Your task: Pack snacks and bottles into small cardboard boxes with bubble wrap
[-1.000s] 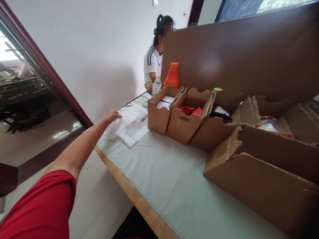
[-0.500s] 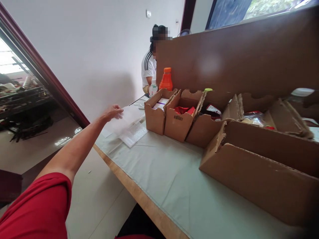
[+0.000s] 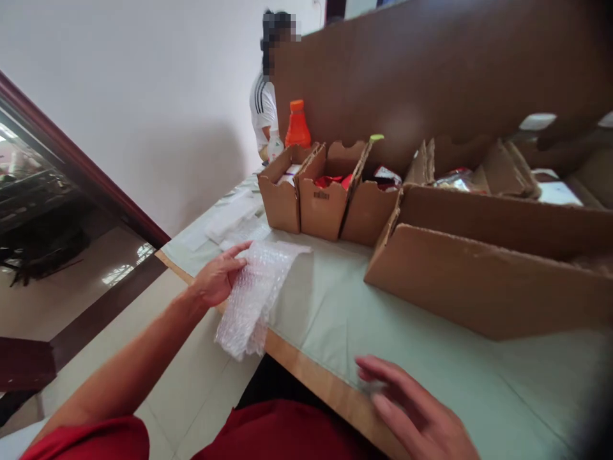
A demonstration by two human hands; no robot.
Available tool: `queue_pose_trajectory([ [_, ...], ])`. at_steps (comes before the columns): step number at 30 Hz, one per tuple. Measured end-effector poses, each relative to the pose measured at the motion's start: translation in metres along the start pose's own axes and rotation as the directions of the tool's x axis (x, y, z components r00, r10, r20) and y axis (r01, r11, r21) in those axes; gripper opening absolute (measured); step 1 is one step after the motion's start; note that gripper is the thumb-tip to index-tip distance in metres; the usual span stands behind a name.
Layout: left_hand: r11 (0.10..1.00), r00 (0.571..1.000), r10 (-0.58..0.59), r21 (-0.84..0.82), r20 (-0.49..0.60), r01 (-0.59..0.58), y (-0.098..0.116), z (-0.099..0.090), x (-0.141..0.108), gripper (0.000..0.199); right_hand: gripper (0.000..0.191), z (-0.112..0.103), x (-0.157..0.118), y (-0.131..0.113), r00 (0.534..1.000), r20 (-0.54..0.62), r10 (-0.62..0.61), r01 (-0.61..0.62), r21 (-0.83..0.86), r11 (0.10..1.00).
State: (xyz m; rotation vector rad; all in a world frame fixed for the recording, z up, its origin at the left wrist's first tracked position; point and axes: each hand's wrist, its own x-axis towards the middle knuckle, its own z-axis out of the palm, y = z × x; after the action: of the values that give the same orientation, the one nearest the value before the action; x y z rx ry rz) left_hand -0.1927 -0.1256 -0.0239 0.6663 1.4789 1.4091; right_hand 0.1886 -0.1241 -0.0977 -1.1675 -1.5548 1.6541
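Note:
My left hand (image 3: 221, 276) pinches the edge of a clear sheet of bubble wrap (image 3: 256, 287), which hangs down over the table's front edge. My right hand (image 3: 412, 402) hovers over the near edge of the table (image 3: 330, 306) with its thumb and fingers apart and nothing between them. More flat bubble wrap (image 3: 230, 220) lies on the cloth at the table's far left end, beyond my left hand.
A row of cardboard bins (image 3: 280, 204) holds packets and boxes along the back. A long low cardboard box (image 3: 479, 275) stands in front at right. Behind are an orange bottle (image 3: 297, 124), a tall cardboard panel (image 3: 407, 76) and a seated person (image 3: 262, 105).
My left hand has drawn a sheet of bubble wrap away from the far-left pile, toward me and to the right. My right hand has come into view at the lower right.

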Motion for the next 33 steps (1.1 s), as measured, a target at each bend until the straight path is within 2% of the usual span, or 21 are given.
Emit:
queue_pose_trajectory([
  [2, 0.994, 0.995, -0.094, -0.055, 0.041, 0.097, -0.033, 0.007, -0.023, 0.055, 0.051, 0.028, 0.012, -0.012, 0.979, 0.179, 0.100, -0.132, 0.174, 0.976],
  [5, 0.968, 0.973, -0.210, -0.121, 0.096, 0.220, -0.068, 0.013, -0.043, 0.057, 0.071, 0.064, 0.043, -0.027, 0.927, 0.333, 0.172, -0.317, 0.456, 0.831],
  [7, 0.949, 0.957, -0.259, -0.151, 0.131, 0.277, -0.081, 0.016, -0.049, 0.056, 0.067, 0.081, 0.065, -0.030, 0.933, 0.322, 0.163, -0.316, 0.513, 0.798],
  [11, 0.922, 0.936, -0.300, -0.196, 0.183, 0.333, -0.090, 0.023, -0.057, 0.050, 0.050, 0.096, 0.096, -0.028, 0.986, 0.133, 0.097, -0.151, 0.499, 0.853],
  [13, 0.908, 0.924, -0.320, -0.212, 0.207, 0.362, -0.093, 0.029, -0.066, 0.046, 0.047, 0.095, 0.105, -0.028, 0.996, 0.050, 0.074, -0.089, 0.479, 0.873],
  [16, 0.877, 0.895, -0.367, -0.225, 0.254, 0.424, -0.101, 0.039, -0.085, 0.052, 0.040, 0.089, 0.113, -0.029, 0.997, -0.070, 0.034, -0.001, 0.427, 0.904],
  [18, 0.866, 0.889, -0.386, -0.236, 0.247, 0.442, -0.109, 0.046, -0.097, 0.048, 0.035, 0.082, 0.117, -0.029, 0.993, -0.119, 0.013, 0.035, 0.391, 0.920],
  [23, 0.852, 0.877, -0.418, -0.234, 0.236, 0.469, -0.122, 0.060, -0.105, 0.035, 0.040, 0.065, 0.130, -0.027, 0.995, -0.102, 0.016, 0.019, 0.336, 0.942],
  [28, 0.828, 0.844, -0.455, -0.213, 0.283, 0.518, -0.117, 0.060, -0.101, 0.040, 0.036, 0.052, 0.158, -0.020, 0.992, -0.122, 0.010, 0.022, 0.261, 0.965],
  [33, 0.787, 0.830, -0.503, -0.270, 0.240, 0.555, -0.116, 0.056, -0.110, 0.044, 0.029, 0.046, 0.172, -0.013, 0.979, -0.203, -0.029, 0.059, 0.142, 0.988],
])
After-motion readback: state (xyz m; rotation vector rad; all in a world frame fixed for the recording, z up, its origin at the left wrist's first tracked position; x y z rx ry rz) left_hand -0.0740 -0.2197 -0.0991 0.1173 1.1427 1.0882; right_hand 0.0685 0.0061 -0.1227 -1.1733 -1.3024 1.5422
